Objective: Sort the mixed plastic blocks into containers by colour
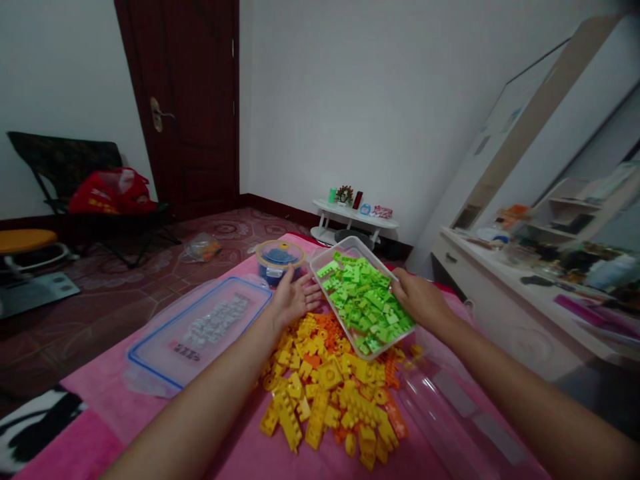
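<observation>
My right hand [411, 293] grips the right side of a clear plastic box [311, 264], which is tilted above the table. Bright green toy bricks [367, 297] fill much of the box. My left hand [296, 295] is open, palm up with fingers spread, close to the box's left side; whether its fingertips touch the box I cannot tell. Beneath the box lies a heap of yellow building bricks [325, 393], with orange bricks [327, 328] mixed in.
A blue-rimmed clear lid [200, 330] lies left on the pink cloth [100, 387]. Behind my left hand stands a round blue container [280, 260]. A long clear plastic container [450, 407] lies at the right. Farther off are a white shelf [350, 212] and a cluttered counter [530, 287].
</observation>
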The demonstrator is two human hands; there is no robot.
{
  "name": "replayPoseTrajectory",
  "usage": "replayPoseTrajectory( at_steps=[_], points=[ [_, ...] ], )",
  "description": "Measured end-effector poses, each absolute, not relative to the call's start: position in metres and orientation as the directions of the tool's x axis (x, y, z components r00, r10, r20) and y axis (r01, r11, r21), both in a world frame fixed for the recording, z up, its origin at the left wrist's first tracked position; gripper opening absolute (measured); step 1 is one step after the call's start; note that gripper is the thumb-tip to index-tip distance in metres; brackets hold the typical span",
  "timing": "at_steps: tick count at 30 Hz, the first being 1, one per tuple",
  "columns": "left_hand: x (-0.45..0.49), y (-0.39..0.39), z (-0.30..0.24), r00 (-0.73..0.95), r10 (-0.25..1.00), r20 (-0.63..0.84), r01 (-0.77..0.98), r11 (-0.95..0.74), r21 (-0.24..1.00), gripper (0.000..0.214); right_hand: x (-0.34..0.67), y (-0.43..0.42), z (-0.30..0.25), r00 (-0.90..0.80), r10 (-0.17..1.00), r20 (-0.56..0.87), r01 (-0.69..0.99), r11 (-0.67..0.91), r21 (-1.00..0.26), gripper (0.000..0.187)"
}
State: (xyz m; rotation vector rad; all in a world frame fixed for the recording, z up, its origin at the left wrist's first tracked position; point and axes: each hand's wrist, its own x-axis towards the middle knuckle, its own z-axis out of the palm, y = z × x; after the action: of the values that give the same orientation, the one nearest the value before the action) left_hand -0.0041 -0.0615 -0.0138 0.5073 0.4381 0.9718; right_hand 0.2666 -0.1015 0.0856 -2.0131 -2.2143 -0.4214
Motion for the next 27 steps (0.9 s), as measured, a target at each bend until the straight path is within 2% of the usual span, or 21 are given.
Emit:
replayPoseTrajectory(
  at_steps=[3, 9, 16, 23, 27],
  points=[
    [-0.005, -0.063, -0.026, 0.487, 0.864, -0.126, -0.725, 0.481, 0.492, 0.066, 0.251, -0.107, 0.088, -0.117, 0.949, 0.294, 0.983, 0.067, 0.173, 0.031],
    [-0.006, -0.067, -0.028, 0.332, 0.917, -0.222, -0.808, 0.398, 0.433, 0.051, 0.223, -0.11, 0.098, -0.106, 0.938, 0.331, 0.993, 0.086, 0.075, 0.038],
    [-0.003, -0.067, -0.028, 0.187, 0.944, -0.271, -0.844, 0.296, 0.447, 0.042, 0.194, -0.118, 0.1, -0.176, 0.924, 0.339, 0.984, 0.155, 0.087, 0.038],
    [0.002, -0.062, -0.032, 0.104, 0.965, -0.24, -0.897, 0.196, 0.397, 0.044, 0.185, -0.136, 0.095, -0.19, 0.866, 0.462, 0.982, 0.176, 0.073, 0.037],
    [0.001, -0.065, -0.03, 0.071, 0.96, -0.272, -0.89, 0.185, 0.417, 0.047, 0.185, -0.141, 0.093, -0.205, 0.833, 0.514, 0.978, 0.19, 0.083, 0.039]
  ],
)
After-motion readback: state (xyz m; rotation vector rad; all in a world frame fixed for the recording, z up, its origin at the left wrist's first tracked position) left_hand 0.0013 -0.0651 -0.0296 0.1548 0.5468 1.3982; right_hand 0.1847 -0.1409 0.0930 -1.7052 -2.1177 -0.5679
